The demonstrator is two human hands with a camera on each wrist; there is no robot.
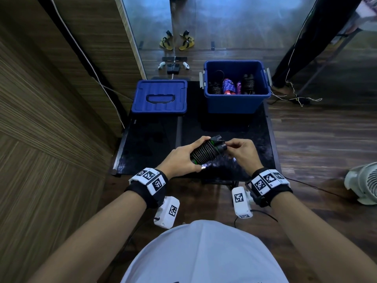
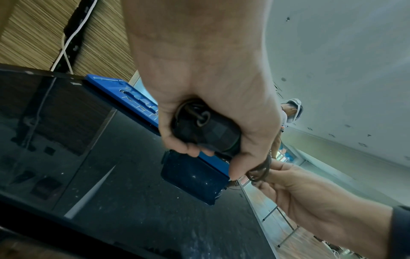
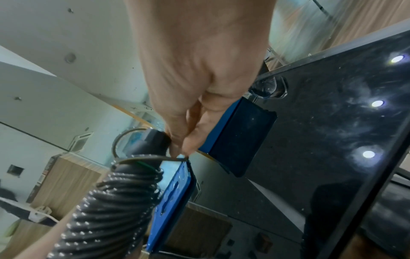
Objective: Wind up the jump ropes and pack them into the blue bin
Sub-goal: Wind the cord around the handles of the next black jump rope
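A black jump rope [image 1: 206, 151] is wound in tight coils round its two handles, with green showing at the ends. My left hand [image 1: 183, 158] grips the bundle [image 2: 206, 129] round its middle above the black table. My right hand [image 1: 239, 150] pinches the thin rope end [image 3: 175, 158] at the bundle's right tip, beside a handle [image 3: 153, 140]. The open blue bin [image 1: 236, 103] stands at the table's far right and holds several wound ropes [image 1: 229, 85], black and purple-pink.
The bin's blue lid [image 1: 159, 97] lies flat at the table's far left. The glossy black table [image 1: 151, 144] has a wood-panel wall close on its left. A white fan [image 1: 365, 182] stands on the floor at right, and cables trail past the bin.
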